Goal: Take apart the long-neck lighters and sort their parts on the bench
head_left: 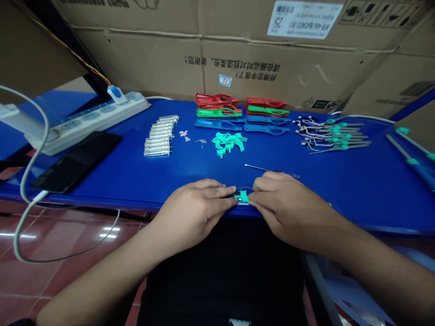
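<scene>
At the front edge of the table, a blue plastic lighter shell (245,188) lies mostly hidden between my two hands. A small green trigger piece (244,196) sits in it, between my fingertips. My left hand (199,206) is closed, its fingers pressed on the shell's left side. From the right, my right hand (280,201) is closed too, thumb and index finger pinched at the shell beside the green piece. Just beyond my right hand lies a screwdriver (258,168), its handle partly covered by the hand. Farther back is a pile of green trigger pieces (228,142).
Red, green and blue shells (219,123) are stacked at the back. Clear tubes (159,138), pink bits (184,133) and tiny screws (203,142) lie left of centre. Wired metal rods (343,136) lie right. A phone (78,160) and power strip (98,118) stand left; a cardboard box (152,63) rises behind.
</scene>
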`<state>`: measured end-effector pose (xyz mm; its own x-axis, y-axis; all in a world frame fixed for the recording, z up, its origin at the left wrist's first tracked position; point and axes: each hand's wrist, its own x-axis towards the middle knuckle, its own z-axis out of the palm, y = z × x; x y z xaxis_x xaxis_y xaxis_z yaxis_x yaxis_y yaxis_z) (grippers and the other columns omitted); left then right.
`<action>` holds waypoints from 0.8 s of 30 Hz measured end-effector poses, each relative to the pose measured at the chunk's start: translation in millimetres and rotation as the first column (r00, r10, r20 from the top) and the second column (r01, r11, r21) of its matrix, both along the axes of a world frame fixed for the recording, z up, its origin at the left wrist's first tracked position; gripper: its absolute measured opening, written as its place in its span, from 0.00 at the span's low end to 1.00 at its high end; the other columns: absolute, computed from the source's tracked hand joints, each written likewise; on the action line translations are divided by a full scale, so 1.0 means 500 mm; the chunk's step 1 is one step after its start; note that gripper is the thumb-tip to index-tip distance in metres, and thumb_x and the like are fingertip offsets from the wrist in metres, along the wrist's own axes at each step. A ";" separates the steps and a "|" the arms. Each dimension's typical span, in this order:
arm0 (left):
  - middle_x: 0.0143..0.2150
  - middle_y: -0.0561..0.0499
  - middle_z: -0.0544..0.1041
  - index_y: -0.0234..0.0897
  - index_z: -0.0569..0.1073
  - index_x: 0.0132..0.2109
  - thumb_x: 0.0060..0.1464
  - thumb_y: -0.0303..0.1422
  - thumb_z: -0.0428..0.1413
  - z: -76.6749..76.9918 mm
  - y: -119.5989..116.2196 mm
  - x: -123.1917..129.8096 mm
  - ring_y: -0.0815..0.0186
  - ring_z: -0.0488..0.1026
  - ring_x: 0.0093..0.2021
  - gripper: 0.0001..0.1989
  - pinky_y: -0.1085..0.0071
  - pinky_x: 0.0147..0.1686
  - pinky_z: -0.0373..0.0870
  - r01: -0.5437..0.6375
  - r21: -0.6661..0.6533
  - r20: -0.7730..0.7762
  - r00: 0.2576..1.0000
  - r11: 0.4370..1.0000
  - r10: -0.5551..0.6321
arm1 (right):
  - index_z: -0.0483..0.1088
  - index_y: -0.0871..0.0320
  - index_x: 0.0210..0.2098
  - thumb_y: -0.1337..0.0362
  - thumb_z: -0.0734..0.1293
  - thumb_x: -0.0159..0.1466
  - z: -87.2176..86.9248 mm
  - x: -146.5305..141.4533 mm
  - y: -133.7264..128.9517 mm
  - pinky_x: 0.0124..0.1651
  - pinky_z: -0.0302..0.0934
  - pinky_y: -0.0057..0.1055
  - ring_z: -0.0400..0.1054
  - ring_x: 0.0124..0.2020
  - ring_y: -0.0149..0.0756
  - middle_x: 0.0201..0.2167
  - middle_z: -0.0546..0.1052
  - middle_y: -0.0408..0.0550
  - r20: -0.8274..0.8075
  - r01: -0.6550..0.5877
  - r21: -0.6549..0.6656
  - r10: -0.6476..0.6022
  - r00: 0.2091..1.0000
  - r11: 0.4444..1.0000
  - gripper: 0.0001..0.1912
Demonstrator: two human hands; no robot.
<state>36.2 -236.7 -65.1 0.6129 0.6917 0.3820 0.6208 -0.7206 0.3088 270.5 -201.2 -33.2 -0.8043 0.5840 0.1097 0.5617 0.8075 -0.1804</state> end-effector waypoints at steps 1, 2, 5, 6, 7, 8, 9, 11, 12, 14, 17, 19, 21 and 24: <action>0.56 0.50 0.79 0.40 0.79 0.51 0.65 0.27 0.53 -0.001 0.001 -0.002 0.62 0.78 0.54 0.13 0.59 0.57 0.74 0.011 -0.004 0.011 1.000 1.000 -0.011 | 0.75 0.59 0.28 0.70 0.62 0.68 -0.004 0.003 -0.001 0.36 0.53 0.35 0.61 0.31 0.34 0.28 0.72 0.46 -0.049 0.041 -0.061 -0.044 0.998 0.997 0.14; 0.56 0.50 0.79 0.40 0.79 0.51 0.65 0.27 0.53 -0.001 0.002 -0.005 0.62 0.78 0.54 0.13 0.60 0.57 0.74 0.027 -0.015 0.023 0.999 1.000 -0.027 | 0.77 0.58 0.29 0.68 0.63 0.69 -0.008 0.007 -0.002 0.36 0.54 0.34 0.63 0.31 0.33 0.28 0.73 0.45 -0.090 0.074 -0.127 -0.086 0.992 0.989 0.14; 0.56 0.50 0.79 0.41 0.75 0.56 0.66 0.29 0.52 -0.003 0.002 -0.016 0.64 0.77 0.55 0.14 0.63 0.56 0.74 0.025 -0.101 0.058 0.998 0.995 -0.019 | 0.80 0.53 0.34 0.65 0.65 0.68 -0.014 0.016 0.002 0.36 0.58 0.31 0.67 0.32 0.31 0.30 0.75 0.43 -0.149 0.160 -0.292 -0.210 0.966 0.943 0.11; 0.57 0.49 0.78 0.41 0.73 0.57 0.66 0.30 0.53 -0.003 0.001 -0.019 0.64 0.76 0.56 0.14 0.64 0.55 0.75 0.002 -0.139 0.063 0.998 0.990 0.006 | 0.80 0.51 0.35 0.65 0.66 0.67 -0.014 0.017 0.004 0.36 0.59 0.31 0.68 0.32 0.31 0.31 0.76 0.43 -0.155 0.183 -0.328 -0.244 0.957 0.927 0.09; 0.57 0.49 0.78 0.40 0.71 0.57 0.66 0.31 0.53 -0.004 -0.001 -0.020 0.64 0.75 0.57 0.14 0.65 0.55 0.75 -0.028 -0.162 0.070 0.997 0.986 0.040 | 0.81 0.50 0.35 0.65 0.67 0.66 -0.014 0.018 0.007 0.36 0.59 0.30 0.69 0.32 0.31 0.32 0.76 0.43 -0.161 0.198 -0.354 -0.268 0.950 0.914 0.09; 0.57 0.48 0.77 0.39 0.71 0.57 0.66 0.33 0.54 -0.004 -0.003 -0.021 0.63 0.75 0.57 0.14 0.64 0.55 0.75 -0.065 -0.168 0.076 0.994 0.984 0.079 | 0.81 0.50 0.35 0.64 0.68 0.66 -0.015 0.018 0.009 0.36 0.60 0.30 0.69 0.32 0.31 0.33 0.77 0.43 -0.169 0.208 -0.370 -0.285 0.943 0.906 0.08; 0.57 0.47 0.77 0.38 0.70 0.55 0.66 0.33 0.55 -0.004 -0.003 -0.020 0.62 0.74 0.57 0.13 0.63 0.55 0.74 -0.101 -0.161 0.079 0.990 0.982 0.115 | 0.81 0.49 0.34 0.64 0.68 0.66 -0.015 0.018 0.011 0.36 0.60 0.30 0.69 0.33 0.31 0.33 0.77 0.42 -0.175 0.211 -0.375 -0.292 0.940 0.903 0.08; 0.54 0.46 0.78 0.37 0.70 0.54 0.65 0.34 0.56 -0.002 -0.002 -0.017 0.61 0.75 0.55 0.13 0.61 0.55 0.74 -0.148 -0.127 0.085 0.983 0.981 0.160 | 0.81 0.49 0.34 0.63 0.68 0.66 -0.017 0.018 0.014 0.36 0.60 0.31 0.70 0.33 0.32 0.32 0.77 0.42 -0.189 0.209 -0.362 -0.291 0.938 0.908 0.08; 0.53 0.46 0.78 0.37 0.71 0.55 0.64 0.34 0.57 -0.001 0.000 -0.015 0.61 0.75 0.53 0.13 0.60 0.55 0.73 -0.158 -0.116 0.083 0.982 0.981 0.169 | 0.80 0.49 0.34 0.63 0.67 0.66 -0.018 0.017 0.015 0.36 0.60 0.31 0.70 0.34 0.32 0.33 0.77 0.43 -0.196 0.205 -0.351 -0.286 0.938 0.914 0.09; 0.52 0.46 0.78 0.38 0.72 0.55 0.64 0.33 0.57 0.002 0.005 -0.012 0.60 0.76 0.52 0.14 0.60 0.54 0.73 -0.141 -0.119 0.076 0.986 0.983 0.151 | 0.80 0.50 0.34 0.64 0.67 0.66 -0.020 0.015 0.018 0.36 0.60 0.31 0.71 0.35 0.32 0.34 0.77 0.43 -0.199 0.204 -0.335 -0.280 0.939 0.920 0.08; 0.51 0.47 0.79 0.39 0.74 0.54 0.64 0.33 0.57 0.004 0.012 -0.008 0.61 0.76 0.51 0.12 0.61 0.53 0.73 -0.096 -0.135 0.091 0.990 0.986 0.109 | 0.80 0.52 0.34 0.65 0.67 0.65 -0.021 0.012 0.022 0.38 0.60 0.32 0.71 0.37 0.34 0.34 0.78 0.44 -0.184 0.224 -0.310 -0.290 0.939 0.924 0.08; 0.50 0.47 0.78 0.38 0.75 0.52 0.64 0.32 0.56 0.002 0.013 -0.007 0.62 0.75 0.50 0.10 0.62 0.52 0.74 -0.083 -0.136 0.108 0.989 0.987 0.098 | 0.79 0.52 0.33 0.66 0.68 0.65 -0.021 0.010 0.022 0.40 0.59 0.34 0.70 0.37 0.35 0.33 0.78 0.44 -0.174 0.233 -0.271 -0.285 0.942 0.934 0.07; 0.49 0.46 0.78 0.37 0.75 0.50 0.65 0.32 0.56 -0.001 0.011 -0.008 0.62 0.75 0.50 0.09 0.63 0.52 0.74 -0.071 -0.135 0.121 0.989 0.988 0.088 | 0.79 0.51 0.34 0.66 0.68 0.64 -0.020 0.011 0.020 0.43 0.59 0.36 0.70 0.37 0.36 0.33 0.78 0.44 -0.176 0.230 -0.217 -0.270 0.947 0.949 0.07; 0.50 0.46 0.77 0.37 0.76 0.48 0.65 0.31 0.55 -0.003 0.009 -0.011 0.63 0.74 0.51 0.08 0.63 0.52 0.73 -0.056 -0.140 0.118 0.990 0.988 0.073 | 0.78 0.51 0.37 0.64 0.69 0.64 -0.021 0.014 0.013 0.45 0.58 0.39 0.70 0.39 0.37 0.35 0.78 0.44 -0.206 0.223 -0.148 -0.251 0.946 0.963 0.05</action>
<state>30.8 -232.3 -66.8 0.5193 0.7792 0.3509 0.6161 -0.6259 0.4782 277.3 -194.5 -43.9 -0.6048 0.7746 0.1849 0.6691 0.6202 -0.4095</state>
